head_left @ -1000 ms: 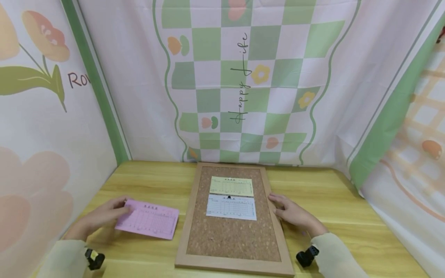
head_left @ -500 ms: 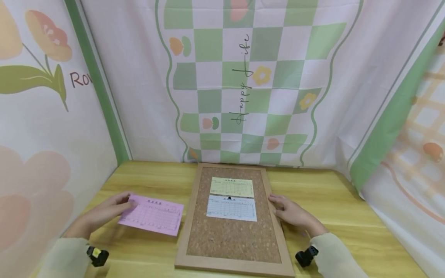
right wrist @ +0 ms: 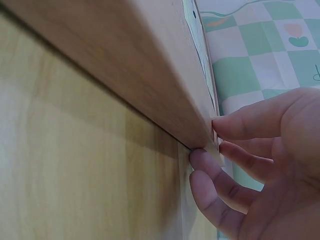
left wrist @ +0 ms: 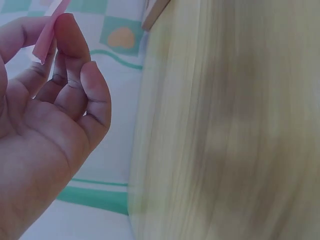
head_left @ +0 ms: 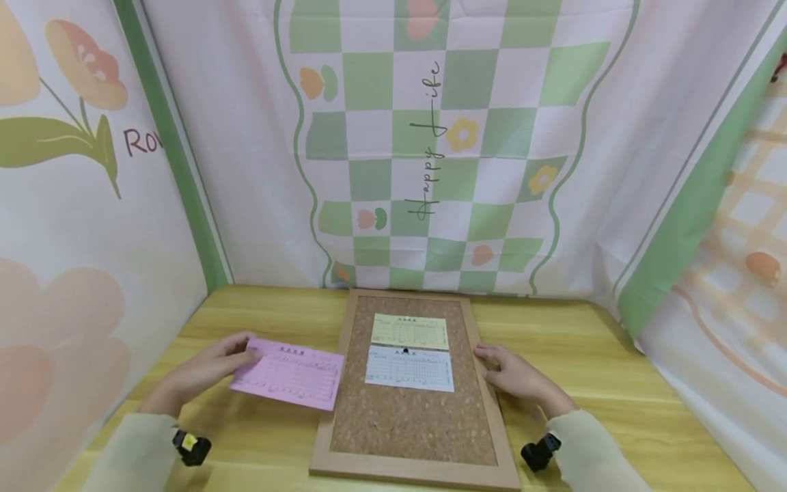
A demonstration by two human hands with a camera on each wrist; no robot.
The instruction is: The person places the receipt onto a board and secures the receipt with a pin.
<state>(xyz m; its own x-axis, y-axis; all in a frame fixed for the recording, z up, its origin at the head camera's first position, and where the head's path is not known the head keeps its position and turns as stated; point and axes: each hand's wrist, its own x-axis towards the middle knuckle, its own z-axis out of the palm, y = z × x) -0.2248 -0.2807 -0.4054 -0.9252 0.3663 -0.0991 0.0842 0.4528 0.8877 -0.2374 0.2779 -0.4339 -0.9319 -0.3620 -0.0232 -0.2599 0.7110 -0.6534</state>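
Observation:
My left hand (head_left: 209, 369) pinches a pink printed form slip (head_left: 289, 374) by its left end, between thumb and fingers. The slip is tilted, and its right end overlaps the left frame of a corkboard (head_left: 412, 427) in the head view. Only a folded-looking pink edge (left wrist: 46, 40) shows in the left wrist view. On the board lie a yellow slip (head_left: 410, 328) and, just below it, a blue slip (head_left: 408, 372). A black pushpin (head_left: 406, 350) sits where these two meet. My right hand (head_left: 519, 376) holds the board's right frame, thumb on top and fingers against its side (right wrist: 150, 90).
The wood-grain table (head_left: 264, 307) extends on both sides of the board. A checkered curtain (head_left: 424, 171) hangs right behind the board's far edge. More printed cloth (head_left: 80, 239) closes off the left, with another panel (head_left: 738, 260) on the right.
My left hand has moved right and slightly away from me with the pink slip, from over the table to the board's left frame. The right hand and board stay put.

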